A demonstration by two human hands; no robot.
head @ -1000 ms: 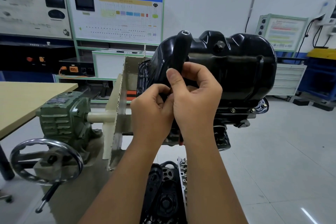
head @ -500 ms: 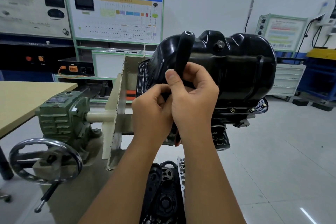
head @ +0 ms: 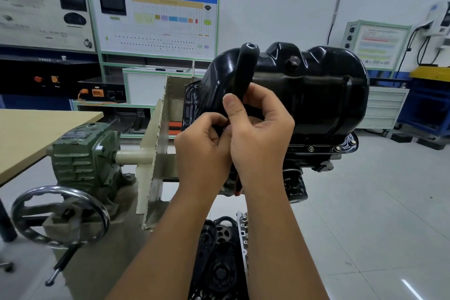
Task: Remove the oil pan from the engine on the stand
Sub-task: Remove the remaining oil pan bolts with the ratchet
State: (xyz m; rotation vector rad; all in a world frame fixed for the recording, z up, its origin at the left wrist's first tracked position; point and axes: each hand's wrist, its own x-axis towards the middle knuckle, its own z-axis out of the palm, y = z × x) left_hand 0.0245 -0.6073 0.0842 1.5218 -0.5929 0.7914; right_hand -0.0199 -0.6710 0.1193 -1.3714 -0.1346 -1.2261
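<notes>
Gripping black tool handle (head: 243, 69) in right hand (head: 260, 139); left hand (head: 202, 151) closed at its base. Keep tool square against oil pan (head: 316, 90).

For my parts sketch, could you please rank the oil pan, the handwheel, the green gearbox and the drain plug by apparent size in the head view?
1. Oil pan
2. Handwheel and green gearbox: alike; the wheel sits nearer the camera, so unranked
3. Drain plug

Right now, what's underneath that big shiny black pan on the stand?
Under the oil pan a bolted flange and a black oil filter show. The left hand and right hand cover the rest of the engine.
</notes>
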